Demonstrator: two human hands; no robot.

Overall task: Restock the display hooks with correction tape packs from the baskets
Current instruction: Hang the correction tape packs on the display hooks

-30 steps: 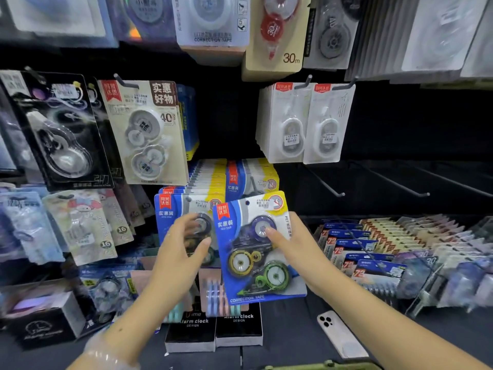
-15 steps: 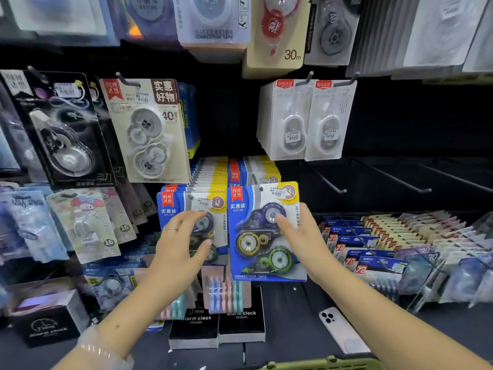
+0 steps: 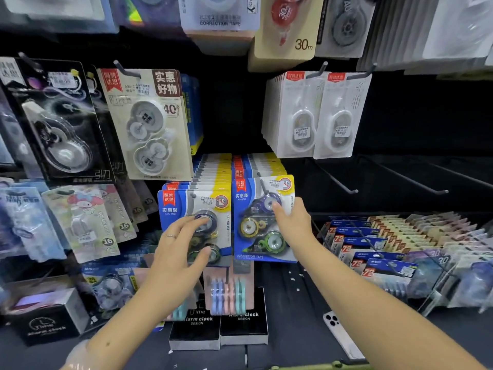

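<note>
A blue correction tape pack (image 3: 256, 231) with three tape wheels hangs upright at the front of the right-hand stack, and a hook tip (image 3: 262, 186) pokes through its top hole. My right hand (image 3: 293, 222) pinches its right edge, thumb on the front. Beside it to the left hangs a matching stack of blue packs (image 3: 186, 206). My left hand (image 3: 176, 252) rests on that stack's front pack with fingers spread over the blister.
Bare hooks (image 3: 336, 180) jut out to the right. Trays of small packs (image 3: 386, 249) fill the right shelf. A white phone (image 3: 341, 335) and black alarm clock boxes (image 3: 218, 329) lie below. A green basket rim (image 3: 320, 366) shows at the bottom edge.
My right hand has lifted the blue pack up and back toward the hook, level with the stack. My left hand stayed on the left stack.
</note>
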